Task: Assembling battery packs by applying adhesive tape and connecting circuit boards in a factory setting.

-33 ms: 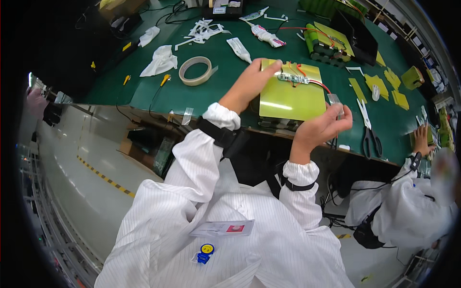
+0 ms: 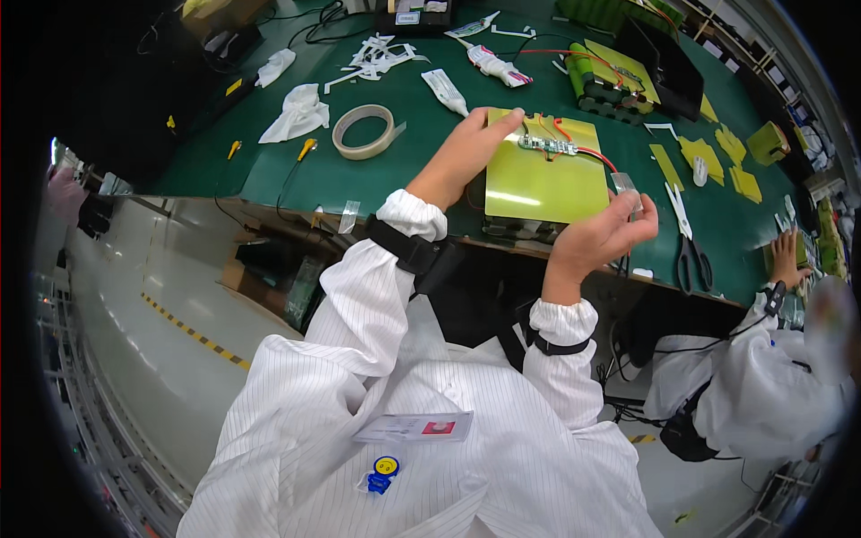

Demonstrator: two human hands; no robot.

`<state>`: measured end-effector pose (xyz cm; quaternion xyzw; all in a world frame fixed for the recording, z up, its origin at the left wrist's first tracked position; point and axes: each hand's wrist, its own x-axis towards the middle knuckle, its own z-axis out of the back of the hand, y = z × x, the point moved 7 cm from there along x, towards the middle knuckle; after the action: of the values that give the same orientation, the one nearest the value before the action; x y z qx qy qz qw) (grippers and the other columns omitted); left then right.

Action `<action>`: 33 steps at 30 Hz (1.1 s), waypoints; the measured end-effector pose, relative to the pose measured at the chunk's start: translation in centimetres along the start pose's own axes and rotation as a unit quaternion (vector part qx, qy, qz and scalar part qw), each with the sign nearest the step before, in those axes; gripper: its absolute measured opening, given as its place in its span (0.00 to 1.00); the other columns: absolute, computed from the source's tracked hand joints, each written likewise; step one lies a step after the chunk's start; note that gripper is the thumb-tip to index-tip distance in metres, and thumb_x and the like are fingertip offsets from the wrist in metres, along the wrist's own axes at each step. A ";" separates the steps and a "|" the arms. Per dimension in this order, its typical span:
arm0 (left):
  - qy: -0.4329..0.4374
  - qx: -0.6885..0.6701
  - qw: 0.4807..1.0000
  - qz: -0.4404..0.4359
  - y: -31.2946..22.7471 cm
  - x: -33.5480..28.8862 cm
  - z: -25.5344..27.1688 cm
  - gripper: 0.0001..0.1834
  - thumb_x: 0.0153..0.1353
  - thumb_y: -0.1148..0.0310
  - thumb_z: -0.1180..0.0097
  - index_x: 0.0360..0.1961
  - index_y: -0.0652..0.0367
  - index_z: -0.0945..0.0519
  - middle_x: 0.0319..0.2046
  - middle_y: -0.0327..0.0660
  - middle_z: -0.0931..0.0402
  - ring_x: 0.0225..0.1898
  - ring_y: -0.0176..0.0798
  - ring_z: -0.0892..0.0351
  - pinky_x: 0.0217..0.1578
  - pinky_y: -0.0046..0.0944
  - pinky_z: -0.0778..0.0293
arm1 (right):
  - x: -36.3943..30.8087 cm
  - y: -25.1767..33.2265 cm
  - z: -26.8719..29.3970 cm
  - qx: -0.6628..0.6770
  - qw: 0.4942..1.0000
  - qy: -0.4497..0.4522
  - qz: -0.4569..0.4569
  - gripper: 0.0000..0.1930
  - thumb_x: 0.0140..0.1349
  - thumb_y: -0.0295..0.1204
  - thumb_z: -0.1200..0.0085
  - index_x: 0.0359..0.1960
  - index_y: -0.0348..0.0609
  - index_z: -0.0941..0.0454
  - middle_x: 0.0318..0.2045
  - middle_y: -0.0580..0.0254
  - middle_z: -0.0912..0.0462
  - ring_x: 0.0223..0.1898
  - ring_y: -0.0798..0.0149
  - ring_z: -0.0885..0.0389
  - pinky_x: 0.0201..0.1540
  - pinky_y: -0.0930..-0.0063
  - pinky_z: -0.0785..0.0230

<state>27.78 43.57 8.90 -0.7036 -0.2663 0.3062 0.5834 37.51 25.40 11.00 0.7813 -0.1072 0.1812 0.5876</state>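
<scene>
A battery pack topped by a yellow-green board [image 2: 538, 193] stands at the front edge of the green table. Along the board's upper part lies a small circuit board [image 2: 548, 145] with red and black wires. My left hand [image 2: 462, 157] grips the pack's upper left side, thumb on the board's corner and the other fingers partly hidden. Beside the lower right corner, my right hand [image 2: 605, 231] pinches a short strip of clear tape [image 2: 625, 184], close to the red wire [image 2: 596, 158] leaving the circuit board. Dark wires hang below that hand.
Scissors [image 2: 685, 247] lie to the right, near yellow-green pieces [image 2: 704, 160]. A tape roll [image 2: 341, 132], crumpled tissue [image 2: 294, 117] and white tubes [image 2: 444, 91] are to the left and behind. Another pack [image 2: 610, 85] stands at back right; a co-worker's hand [image 2: 787, 258] is far right.
</scene>
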 end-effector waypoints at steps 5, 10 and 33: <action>0.003 -0.029 1.000 0.010 -0.3 -0.2 -0.4 0.29 0.68 0.50 0.43 0.57 0.65 0.30 0.45 0.43 0.22 0.43 0.33 0.20 0.44 0.32 0.23 | 0.6 0.1 0.3 -0.014 1.000 0.006 -0.006 0.20 0.75 0.36 0.57 0.55 0.30 0.43 0.46 0.43 0.29 0.42 0.61 0.23 0.43 0.71 0.30; 0.010 -0.100 0.995 -0.014 -0.2 -1.3 -0.7 0.30 0.64 0.53 0.38 0.56 0.66 0.30 0.44 0.44 0.21 0.41 0.35 0.18 0.42 0.34 0.21 | 0.0 -0.3 0.9 -0.061 0.997 0.025 -0.032 0.20 0.74 0.37 0.54 0.52 0.30 0.40 0.52 0.44 0.34 0.49 0.61 0.29 0.50 0.68 0.33; -0.163 -0.313 0.927 -0.128 0.0 -1.2 0.8 0.22 0.64 0.62 0.41 0.53 0.64 0.28 0.44 0.43 0.24 0.43 0.37 0.22 0.46 0.35 0.26 | 4.4 -3.1 -5.1 -0.105 0.989 0.084 0.062 0.24 0.63 0.42 0.39 0.45 0.32 0.33 0.40 0.49 0.27 0.42 0.50 0.26 0.49 0.61 0.34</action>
<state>26.39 43.27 8.96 -0.7509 -0.5276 0.2409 0.3159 41.85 31.35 11.30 0.6891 -0.1246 0.2699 0.6609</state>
